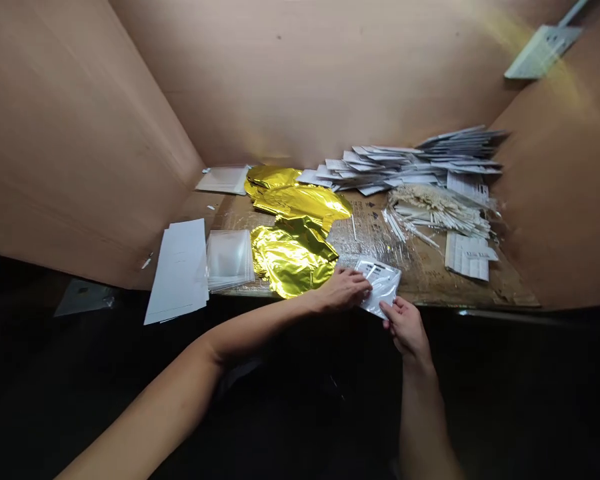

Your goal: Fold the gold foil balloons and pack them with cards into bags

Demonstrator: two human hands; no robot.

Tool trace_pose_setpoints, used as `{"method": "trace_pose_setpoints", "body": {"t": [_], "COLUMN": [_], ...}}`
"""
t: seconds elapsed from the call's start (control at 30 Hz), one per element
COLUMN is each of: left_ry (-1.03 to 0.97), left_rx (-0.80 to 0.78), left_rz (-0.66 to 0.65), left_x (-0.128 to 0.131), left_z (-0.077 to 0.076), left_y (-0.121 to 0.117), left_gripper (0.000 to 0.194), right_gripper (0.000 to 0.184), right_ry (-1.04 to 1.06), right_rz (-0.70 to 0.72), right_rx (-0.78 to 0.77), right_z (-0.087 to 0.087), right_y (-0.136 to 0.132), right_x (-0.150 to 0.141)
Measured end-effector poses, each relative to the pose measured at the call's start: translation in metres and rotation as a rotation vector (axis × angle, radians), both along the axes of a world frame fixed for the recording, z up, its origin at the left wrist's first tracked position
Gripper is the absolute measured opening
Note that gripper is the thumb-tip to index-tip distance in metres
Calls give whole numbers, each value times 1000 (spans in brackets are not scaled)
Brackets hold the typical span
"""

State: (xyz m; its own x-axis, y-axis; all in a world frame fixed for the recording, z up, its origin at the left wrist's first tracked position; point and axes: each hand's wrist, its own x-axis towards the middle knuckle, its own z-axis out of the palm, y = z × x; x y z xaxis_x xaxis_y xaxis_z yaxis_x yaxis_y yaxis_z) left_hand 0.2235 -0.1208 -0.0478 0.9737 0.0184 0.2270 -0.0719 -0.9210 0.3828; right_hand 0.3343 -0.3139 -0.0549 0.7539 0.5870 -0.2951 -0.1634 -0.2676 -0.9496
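Observation:
A clear plastic packet with a white insert and small dark print lies tilted at the front edge of the table. My right hand pinches its lower right corner between thumb and fingers. From the left, my left hand rests on the packet's left side with its fingers stretched out; their tips touch the plastic. Just beyond my left wrist are gold foil balloons, flat and overlapping. More flat gold foil lies behind them.
Clear plastic sleeves and white sheets lie at left, the sheets overhanging the edge. Piled white packets line the back. At right are a bag of thin white sticks and printed papers. Board walls enclose the table.

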Motion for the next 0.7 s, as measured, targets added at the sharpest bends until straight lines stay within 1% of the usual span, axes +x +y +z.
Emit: {"method": "trace_pose_setpoints", "body": {"t": [0.03, 0.07, 0.1, 0.13, 0.17, 0.2, 0.27, 0.3, 0.33, 0.37, 0.4, 0.43, 0.47, 0.5, 0.53, 0.57, 0.6, 0.63, 0.67, 0.7], "left_ry": [-69, -160, -259, -342, -392, -403, -332, -279, -232, -200, -190, -207, -243, -282, -319, -326, -284, -205, -111, -21], "left_rx": [-25, -55, -87, -115, -136, -145, -136, -126, -121, -125, -142, -174, -218, -268, -322, -361, -379, -375, -338, -295], "left_rz": [23, 67, 123, 178, 219, 235, 200, 176, 168, 182, 228, 306, 401, 491, 569, 607, 600, 576, 564, 541], "left_x": [-8, -18, -28, -38, -49, -58, -77, -86, -95, -103, -112, -118, -123, -124, -121, -114, -104, -91, -77, -64], "left_z": [2, 5, 9, 12, 15, 16, 16, 15, 13, 11, 10, 11, 13, 17, 23, 30, 38, 46, 54, 61], "left_y": [1, 1, 1, 1, 1, 0, -1, 1, 4, 11, 20, 33, 50, 69, 91, 113, 134, 152, 167, 177], "left_gripper": [27, 28, 28, 26, 23, 20, 19, 18, 19, 20, 21, 21, 22, 22, 23, 23, 23, 22, 25, 31], "right_gripper": [59, 60, 59, 57, 54, 46, 29, 24, 21, 18, 18, 19, 23, 27, 33, 40, 45, 48, 49, 48], "right_ry": [47, 54, 32, -10, -60, -124, -217, -230, -248, -373, -442, -509, -575, -615, -694, -799, -872, -920, -941, -940], "right_rz": [51, 74, 67, 43, 14, -13, -70, -64, -29, 19, 65, 137, 230, 326, 479, 584, 651, 687, 689, 678], "right_rx": [40, 77, 113, 149, 182, 208, 247, 239, 218, 143, 93, 37, -33, -97, -216, -343, -448, -527, -572, -593], "right_z": [6, 16, 30, 48, 70, 93, 139, 156, 169, 175, 176, 171, 161, 147, 131, 115, 99, 86, 75, 67], "right_y": [4, 11, 23, 41, 63, 90, 151, 181, 208, 229, 244, 253, 255, 252, 245, 237, 228, 219, 211, 204], "right_x": [5, 13, 24, 38, 55, 73, 106, 119, 126, 128, 125, 117, 105, 91, 77, 64, 53, 44, 37, 32]}}
